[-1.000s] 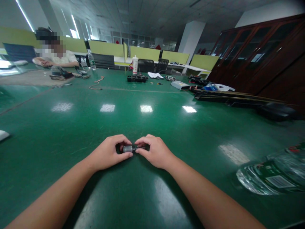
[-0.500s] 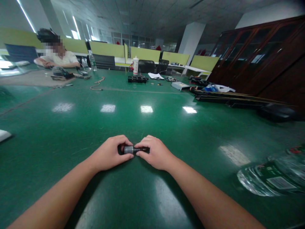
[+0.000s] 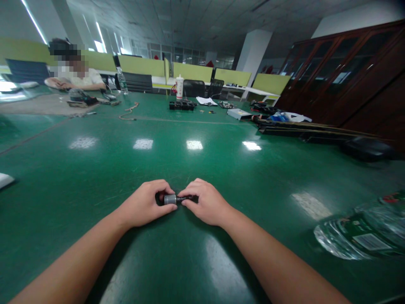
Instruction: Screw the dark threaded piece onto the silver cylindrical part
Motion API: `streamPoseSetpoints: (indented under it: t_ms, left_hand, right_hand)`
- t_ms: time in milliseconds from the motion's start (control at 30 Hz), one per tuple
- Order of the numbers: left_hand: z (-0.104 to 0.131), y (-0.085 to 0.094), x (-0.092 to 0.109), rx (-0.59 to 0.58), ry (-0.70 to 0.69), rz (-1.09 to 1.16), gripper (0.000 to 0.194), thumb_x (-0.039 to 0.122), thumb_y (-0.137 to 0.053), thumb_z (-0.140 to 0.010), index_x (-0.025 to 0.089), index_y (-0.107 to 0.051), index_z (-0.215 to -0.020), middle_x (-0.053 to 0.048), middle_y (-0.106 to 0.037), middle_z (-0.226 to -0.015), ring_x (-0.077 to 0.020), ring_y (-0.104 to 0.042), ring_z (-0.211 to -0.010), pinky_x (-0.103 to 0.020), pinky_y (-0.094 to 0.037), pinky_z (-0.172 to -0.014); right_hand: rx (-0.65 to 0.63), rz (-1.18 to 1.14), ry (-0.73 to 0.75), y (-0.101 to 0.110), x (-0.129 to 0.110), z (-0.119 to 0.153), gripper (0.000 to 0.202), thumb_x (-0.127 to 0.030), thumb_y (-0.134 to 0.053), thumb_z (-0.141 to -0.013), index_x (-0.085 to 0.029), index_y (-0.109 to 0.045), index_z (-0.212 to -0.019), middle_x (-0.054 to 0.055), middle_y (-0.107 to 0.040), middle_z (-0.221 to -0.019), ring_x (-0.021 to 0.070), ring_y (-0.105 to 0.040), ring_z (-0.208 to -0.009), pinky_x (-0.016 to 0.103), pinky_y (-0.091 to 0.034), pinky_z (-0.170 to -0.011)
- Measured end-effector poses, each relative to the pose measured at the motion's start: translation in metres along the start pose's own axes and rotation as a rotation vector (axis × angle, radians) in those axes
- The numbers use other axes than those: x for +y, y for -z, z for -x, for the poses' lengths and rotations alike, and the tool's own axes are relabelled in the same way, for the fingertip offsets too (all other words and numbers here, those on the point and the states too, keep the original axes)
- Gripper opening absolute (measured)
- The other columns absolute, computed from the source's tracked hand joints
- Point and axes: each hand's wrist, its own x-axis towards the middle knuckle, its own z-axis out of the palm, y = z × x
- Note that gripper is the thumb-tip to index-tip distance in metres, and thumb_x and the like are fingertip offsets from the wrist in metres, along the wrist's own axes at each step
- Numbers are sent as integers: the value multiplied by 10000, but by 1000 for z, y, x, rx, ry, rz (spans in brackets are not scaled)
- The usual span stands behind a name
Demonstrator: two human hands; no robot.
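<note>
Low over the green table point(image 3: 190, 164), both hands meet on a small grey metal cylinder point(image 3: 170, 199) with a thin dark ribbed shaft point(image 3: 182, 199) coming out of its right end. My left hand point(image 3: 147, 203) is curled round the cylinder, thumb on the near side and fingers on the far side. On the shaft, the thumb and index finger of my right hand point(image 3: 207, 202) are closed in a pinch. A dark part continues under the right palm, and its end is hidden there.
A large clear bottle with a green label point(image 3: 363, 232) lies at the right. Farther back are a black device point(image 3: 182, 105), a white cup point(image 3: 179, 87), a silver box point(image 3: 239, 114) and long dark strips point(image 3: 303, 128). Another person point(image 3: 79, 78) sits at the far left.
My right thumb has shifted very slightly to the right, a little farther from my left thumb. The cylinder sits a touch farther left; both grips look otherwise the same.
</note>
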Motion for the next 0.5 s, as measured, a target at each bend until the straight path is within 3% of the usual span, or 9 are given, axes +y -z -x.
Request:
streamPoseSetpoints:
  t_ms: [300, 500]
  left_hand:
    - [-1, 0, 0, -7, -2, -1, 200, 362, -690, -788, 180, -656, -863, -14, -640, -806, -177, -597, -741, -272, -432, -675]
    - [0, 0, 0, -2, 1, -3, 189, 343, -696, -782, 180, -657, -870, -12, -642, -809, -175, -597, -742, -267, -429, -675]
  right_hand:
    - [-2, 7, -24, 1, -1, 1, 180, -127, -684, -802, -215, -751, -945, 29, -719, -928, 183, -574, -908, 328, -441, -827]
    - [15, 0, -8, 0, -1, 1, 132, -215, -733, -796, -199, -747, -926, 29, -710, -891, 178, -572, -874, 315, -440, -798]
